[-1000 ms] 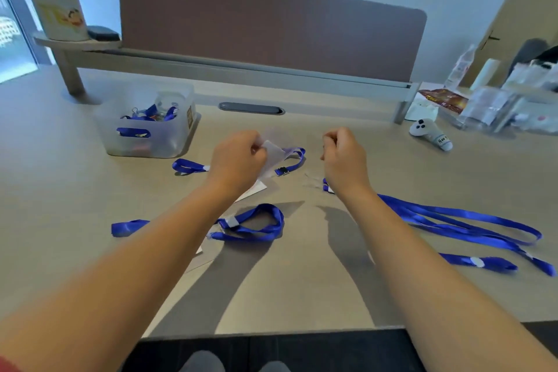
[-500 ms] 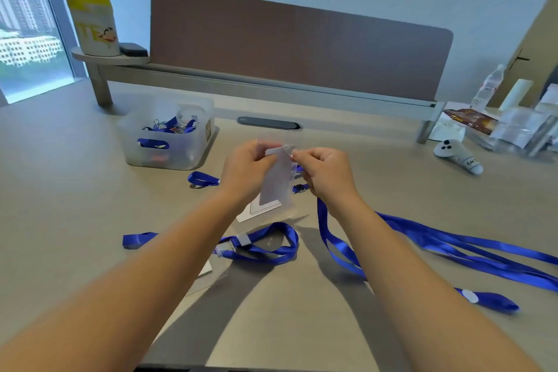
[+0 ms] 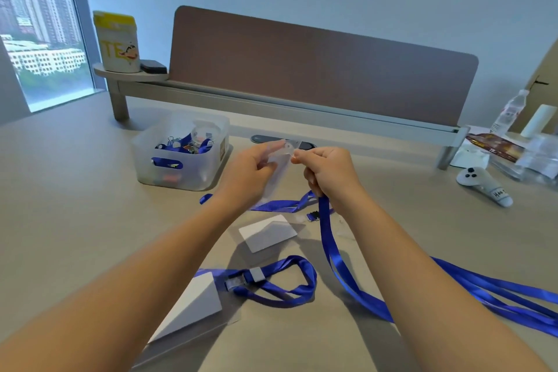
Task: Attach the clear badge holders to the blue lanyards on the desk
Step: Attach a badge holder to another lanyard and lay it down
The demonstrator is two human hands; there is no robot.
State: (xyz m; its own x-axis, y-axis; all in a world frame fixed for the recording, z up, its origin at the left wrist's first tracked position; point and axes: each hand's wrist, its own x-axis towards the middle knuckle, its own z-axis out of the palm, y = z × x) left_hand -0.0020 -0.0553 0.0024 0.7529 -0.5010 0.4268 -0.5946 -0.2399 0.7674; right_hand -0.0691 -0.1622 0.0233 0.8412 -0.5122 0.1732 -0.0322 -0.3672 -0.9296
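Observation:
My left hand grips a clear badge holder, raised above the desk. My right hand pinches the clip end of a blue lanyard right at the holder's top edge; the strap hangs from my fist and trails off right across the desk. Below lie another holder with a white card, a coiled lanyard clipped to a third holder, and one more blue strap.
A translucent bin with lanyards and clips stands at the back left. A brown divider panel on a rail runs along the back. A white controller, a bottle and plastic packets sit at the far right.
My hands came together and rose off the desk, the right bringing the lanyard end up to the holder held in the left. The view moved closer and tilted up.

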